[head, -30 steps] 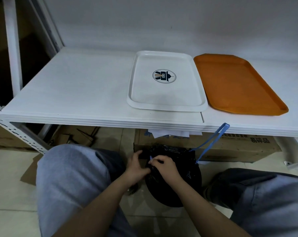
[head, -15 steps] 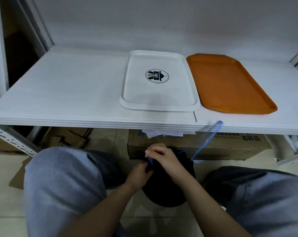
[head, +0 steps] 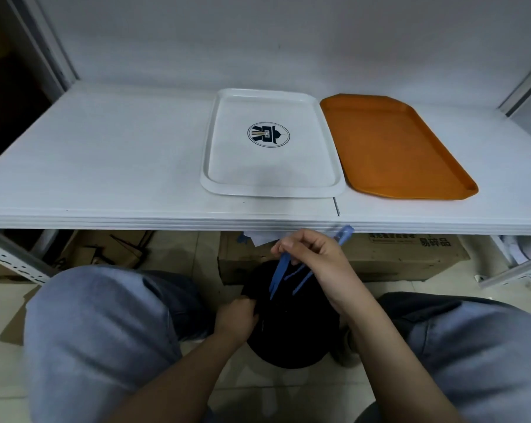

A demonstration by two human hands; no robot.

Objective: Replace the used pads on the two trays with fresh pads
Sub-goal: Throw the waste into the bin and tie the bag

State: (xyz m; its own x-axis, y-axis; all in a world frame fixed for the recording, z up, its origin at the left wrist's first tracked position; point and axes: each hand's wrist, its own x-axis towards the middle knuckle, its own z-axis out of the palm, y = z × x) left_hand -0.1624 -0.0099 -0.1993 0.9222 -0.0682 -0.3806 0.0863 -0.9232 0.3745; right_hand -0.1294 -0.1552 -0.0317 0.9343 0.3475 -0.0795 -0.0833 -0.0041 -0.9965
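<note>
In the lower centre of the frame, the right hand (head: 316, 264) is pinching the blue drawstring (head: 277, 273) of a black bag (head: 291, 334), fingers closed together on it. Lower left of it, the left hand (head: 236, 319) is gripping the bag's dark edge, fingers curled shut. On the white shelf (head: 105, 166) above, 2 trays are lying side by side: the white tray (head: 270, 166) and the orange tray (head: 392, 148), both bare.
</note>
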